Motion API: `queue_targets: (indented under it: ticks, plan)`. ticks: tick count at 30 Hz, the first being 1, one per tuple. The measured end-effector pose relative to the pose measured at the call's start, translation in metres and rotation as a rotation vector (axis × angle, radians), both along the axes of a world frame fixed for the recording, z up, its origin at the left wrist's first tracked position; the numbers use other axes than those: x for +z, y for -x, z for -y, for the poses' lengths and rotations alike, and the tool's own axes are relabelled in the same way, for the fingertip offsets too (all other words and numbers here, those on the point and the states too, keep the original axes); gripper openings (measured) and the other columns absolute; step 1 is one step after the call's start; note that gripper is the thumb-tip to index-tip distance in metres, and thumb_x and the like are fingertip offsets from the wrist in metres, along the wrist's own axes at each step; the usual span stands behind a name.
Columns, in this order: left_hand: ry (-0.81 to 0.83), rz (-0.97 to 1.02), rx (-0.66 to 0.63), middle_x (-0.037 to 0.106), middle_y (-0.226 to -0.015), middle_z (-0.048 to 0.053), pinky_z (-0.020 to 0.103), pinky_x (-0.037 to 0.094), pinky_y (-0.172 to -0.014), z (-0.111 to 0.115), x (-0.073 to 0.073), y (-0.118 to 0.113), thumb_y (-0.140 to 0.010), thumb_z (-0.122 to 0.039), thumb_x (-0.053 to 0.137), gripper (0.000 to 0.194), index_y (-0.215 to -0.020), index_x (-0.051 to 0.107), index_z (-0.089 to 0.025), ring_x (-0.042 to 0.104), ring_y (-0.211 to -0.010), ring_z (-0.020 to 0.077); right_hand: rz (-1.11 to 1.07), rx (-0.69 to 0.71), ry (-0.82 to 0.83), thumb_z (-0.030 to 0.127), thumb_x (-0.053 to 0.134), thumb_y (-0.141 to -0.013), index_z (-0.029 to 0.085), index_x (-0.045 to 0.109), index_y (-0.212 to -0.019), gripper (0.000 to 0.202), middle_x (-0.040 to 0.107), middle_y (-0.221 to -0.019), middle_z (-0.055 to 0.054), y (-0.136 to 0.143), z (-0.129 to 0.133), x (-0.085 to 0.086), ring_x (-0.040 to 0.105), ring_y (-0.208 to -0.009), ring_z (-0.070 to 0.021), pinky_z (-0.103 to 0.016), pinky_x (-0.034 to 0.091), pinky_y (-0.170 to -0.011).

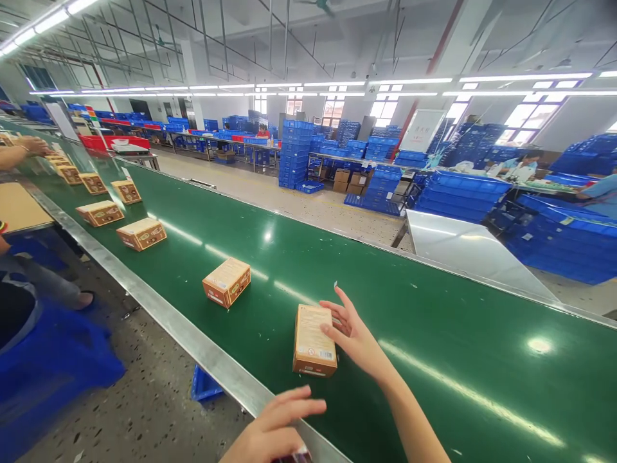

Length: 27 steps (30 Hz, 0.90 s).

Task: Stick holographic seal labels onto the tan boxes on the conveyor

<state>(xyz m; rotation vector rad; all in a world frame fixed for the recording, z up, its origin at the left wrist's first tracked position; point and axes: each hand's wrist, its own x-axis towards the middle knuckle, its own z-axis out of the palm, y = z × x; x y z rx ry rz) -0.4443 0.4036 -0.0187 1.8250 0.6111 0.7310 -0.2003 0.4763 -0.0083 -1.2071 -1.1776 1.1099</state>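
Note:
My right hand (354, 334) is at the right side of a small tan-and-brown cardboard box (313, 337) on the green conveyor belt (434, 308). Its thumb lies over the top edge, and other fingers curl at the far corner. The raised index finger carries a tiny pale piece (336, 283), perhaps a sticker, at its tip. At the bottom, my left hand (277, 427) hovers over the belt's near metal rail with fingers stretched apart. Beneath it, a dark brown thing (296, 456) is mostly cut off by the frame; I cannot tell what it is.
Another box (226, 283) lies to the left, with several more (142, 234) up the belt. A co-worker's hand (31, 146) reaches over the far left boxes. The metal rail (193, 347) edges the near side. Blue crates (463, 199) and a metal table (453, 241) stand beyond.

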Motion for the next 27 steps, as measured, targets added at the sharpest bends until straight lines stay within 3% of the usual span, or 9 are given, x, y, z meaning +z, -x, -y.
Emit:
queue_targets:
  ticks: [4, 7, 11, 16, 22, 27]
  plan:
    - [-0.172, -0.073, 0.078, 0.041, -0.158, 0.007, 0.055, 0.030, -0.118, -0.008, 0.005, -0.005, -0.093, -0.019, 0.052, 0.020, -0.086, 0.070, -0.021, 0.026, -0.150, 0.0342, -0.044, -0.262, 0.030, 0.060, 0.076, -0.076, 0.024, 0.067, -0.116, 0.054, 0.066, -0.133, -0.011, -0.008, 0.024, 0.010, 0.058, -0.127, -0.0294, -0.046, 0.045, -0.109]
    - [-0.194, -0.096, 0.015, 0.034, -0.161, 0.007, 0.058, 0.027, -0.119, -0.016, 0.005, -0.014, -0.093, -0.017, 0.051, 0.019, -0.088, 0.069, -0.020, 0.014, -0.153, 0.0348, -0.106, -0.334, 0.128, 0.067, 0.075, -0.073, 0.022, 0.075, -0.102, 0.053, 0.069, -0.129, -0.010, -0.003, 0.042, 0.018, 0.063, -0.120, -0.0318, -0.045, 0.048, -0.105]
    - [-0.132, -0.142, -0.086, 0.034, -0.161, 0.007, 0.055, 0.034, -0.118, -0.020, 0.016, -0.025, -0.093, -0.015, 0.052, 0.017, -0.089, 0.068, -0.018, 0.018, -0.153, 0.0338, -0.126, -0.337, 0.237, 0.070, 0.080, -0.061, 0.020, 0.078, -0.091, 0.058, 0.075, -0.113, -0.011, 0.007, 0.053, 0.023, 0.068, -0.108, -0.0342, -0.046, 0.053, -0.097]
    - [-0.122, -0.180, -0.111, 0.040, -0.158, 0.007, 0.051, 0.036, -0.119, -0.014, 0.035, -0.034, -0.094, -0.011, 0.052, 0.019, -0.089, 0.069, -0.018, 0.021, -0.152, 0.0322, -0.067, -0.372, 0.277, 0.068, 0.083, -0.054, 0.020, 0.078, -0.085, 0.057, 0.078, -0.102, -0.010, -0.001, 0.057, 0.028, 0.069, -0.102, -0.0334, -0.042, 0.055, -0.091]
    - [-0.160, -0.223, -0.135, 0.040, -0.159, 0.005, 0.048, 0.038, -0.119, -0.008, 0.043, -0.046, -0.096, -0.010, 0.049, 0.021, -0.086, 0.067, -0.017, 0.024, -0.151, 0.0322, 0.014, -0.358, 0.319, 0.071, 0.084, -0.048, 0.022, 0.075, -0.069, 0.054, 0.076, -0.107, -0.010, -0.014, 0.063, 0.044, 0.066, -0.107, -0.0345, -0.041, 0.052, -0.093]
    - [-0.183, -0.256, -0.158, 0.038, -0.160, 0.005, 0.048, 0.039, -0.118, -0.003, 0.045, -0.052, -0.097, -0.010, 0.049, 0.021, -0.087, 0.067, -0.016, 0.023, -0.151, 0.0328, 0.090, -0.370, 0.309, 0.072, 0.081, -0.052, 0.022, 0.075, -0.068, 0.053, 0.076, -0.110, -0.010, -0.018, 0.068, 0.050, 0.067, -0.105, -0.0337, -0.040, 0.053, -0.089]
